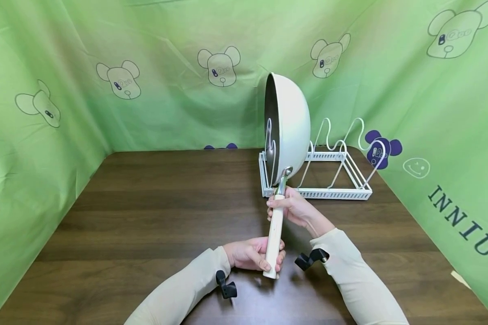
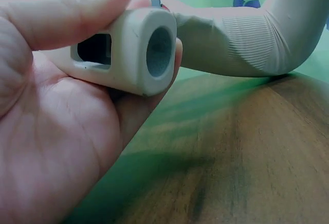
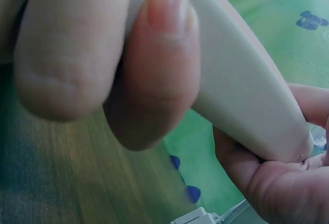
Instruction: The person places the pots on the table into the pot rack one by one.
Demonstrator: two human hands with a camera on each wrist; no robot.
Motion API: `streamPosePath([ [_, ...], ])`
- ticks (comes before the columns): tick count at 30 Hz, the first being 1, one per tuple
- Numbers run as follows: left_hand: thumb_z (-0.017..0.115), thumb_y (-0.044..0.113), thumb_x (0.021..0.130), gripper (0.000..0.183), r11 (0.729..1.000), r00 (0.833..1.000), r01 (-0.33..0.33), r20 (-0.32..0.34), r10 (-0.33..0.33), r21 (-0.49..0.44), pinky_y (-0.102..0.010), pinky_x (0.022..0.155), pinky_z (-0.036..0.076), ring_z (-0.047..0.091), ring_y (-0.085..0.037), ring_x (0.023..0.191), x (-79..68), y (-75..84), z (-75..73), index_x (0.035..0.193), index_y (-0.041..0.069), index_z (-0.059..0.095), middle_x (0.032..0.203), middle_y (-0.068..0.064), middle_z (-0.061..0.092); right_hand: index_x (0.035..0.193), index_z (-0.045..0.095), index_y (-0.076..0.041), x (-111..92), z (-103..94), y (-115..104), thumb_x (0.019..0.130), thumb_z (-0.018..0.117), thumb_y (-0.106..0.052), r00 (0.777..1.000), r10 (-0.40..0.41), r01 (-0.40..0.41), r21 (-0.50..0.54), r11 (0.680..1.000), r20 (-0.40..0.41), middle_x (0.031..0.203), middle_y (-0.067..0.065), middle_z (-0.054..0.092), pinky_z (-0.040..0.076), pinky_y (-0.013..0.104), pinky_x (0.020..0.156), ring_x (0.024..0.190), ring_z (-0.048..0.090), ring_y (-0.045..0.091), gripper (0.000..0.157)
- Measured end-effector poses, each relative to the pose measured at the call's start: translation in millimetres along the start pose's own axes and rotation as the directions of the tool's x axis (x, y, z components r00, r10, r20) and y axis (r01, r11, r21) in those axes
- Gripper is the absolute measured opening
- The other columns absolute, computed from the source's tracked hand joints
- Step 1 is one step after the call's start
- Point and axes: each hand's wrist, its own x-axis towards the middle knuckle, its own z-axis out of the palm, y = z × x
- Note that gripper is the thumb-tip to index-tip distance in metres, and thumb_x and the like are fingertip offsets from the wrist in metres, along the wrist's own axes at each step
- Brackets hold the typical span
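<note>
A white, deep frying pan (image 1: 293, 117) with a dark inside is held on its side, its opening to the left. My left hand (image 1: 250, 253) grips the near end of its cream handle (image 1: 274, 234), thumb on top. In the left wrist view, the thumb (image 2: 67, 18) lies over the hollow handle end (image 2: 149, 54). My right hand (image 1: 301, 208) holds the handle close to its metal neck (image 1: 282, 184). A white wire pan rack (image 1: 335, 194) stands behind; the pan is at its left divider. Whether pan and rack touch I cannot tell.
The rack's other wavy dividers (image 1: 359, 131) rise to the right of the pan. A brown wooden tabletop (image 1: 146, 216) spreads under everything. Green printed cloth (image 1: 166, 104) hangs at the back and both sides. Black wrist mounts (image 1: 309, 259) stick out from the sleeves.
</note>
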Motion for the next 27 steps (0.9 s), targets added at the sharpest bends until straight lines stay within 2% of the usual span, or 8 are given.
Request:
streamPosePath([
  [3,0.053,-0.018,0.080,0.046,0.999,0.999,0.027,-0.037,-0.026,0.018,-0.031,0.090,0.050,0.061,-0.009,0.092,-1.5,2.1,2.5,0.109,0.017,0.041,0.096,0.005,0.060,0.097,0.039,-0.001,0.6,-1.8,2.8,0.088,0.042,0.017,1.000,-0.010,0.010,0.015,1.000,0.024,0.074,0.004,0.062,0.059,0.032,0.064,0.063,0.065,0.015,0.021],
  [8,0.035,-0.027,0.077,0.052,0.994,0.990,0.101,-0.104,-0.096,0.038,-0.027,0.086,0.050,0.064,-0.007,0.089,-3.6,4.8,6.4,0.105,0.017,0.042,0.094,0.005,0.060,0.095,0.039,-0.001,1.4,-7.0,9.1,0.089,0.039,0.019,0.996,-0.019,0.015,0.051,0.999,0.090,0.074,0.005,0.063,0.059,0.033,0.067,0.066,0.066,0.016,0.020],
  [14,0.033,-0.029,0.079,0.051,0.987,0.979,0.153,-0.142,-0.144,0.053,-0.026,0.085,0.050,0.064,-0.008,0.090,-4.5,5.2,6.5,0.103,0.016,0.042,0.093,0.005,0.061,0.099,0.037,-0.004,1.6,-12.1,16.4,0.089,0.043,0.018,0.990,-0.030,0.016,0.104,0.994,0.135,0.077,0.006,0.064,0.059,0.034,0.069,0.069,0.067,0.018,0.025],
  [20,0.034,-0.031,0.083,0.052,0.972,0.959,0.229,-0.186,-0.214,0.060,-0.030,0.089,0.050,0.065,-0.012,0.089,-3.2,5.6,6.8,0.103,0.016,0.043,0.090,0.004,0.065,0.101,0.036,-0.007,-0.8,-16.2,21.2,0.089,0.044,0.018,0.988,-0.014,-0.007,0.132,0.991,0.151,0.079,0.005,0.063,0.059,0.036,0.072,0.071,0.067,0.019,0.030],
  [27,0.035,-0.033,0.083,0.051,0.967,0.952,0.243,-0.207,-0.224,0.070,-0.031,0.089,0.052,0.067,-0.014,0.090,-2.1,5.1,7.5,0.100,0.014,0.044,0.088,0.003,0.067,0.102,0.038,-0.009,-0.7,-20.0,28.2,0.089,0.049,0.016,0.980,-0.042,0.008,0.169,0.986,0.195,0.079,0.005,0.064,0.059,0.036,0.072,0.072,0.068,0.019,0.030],
])
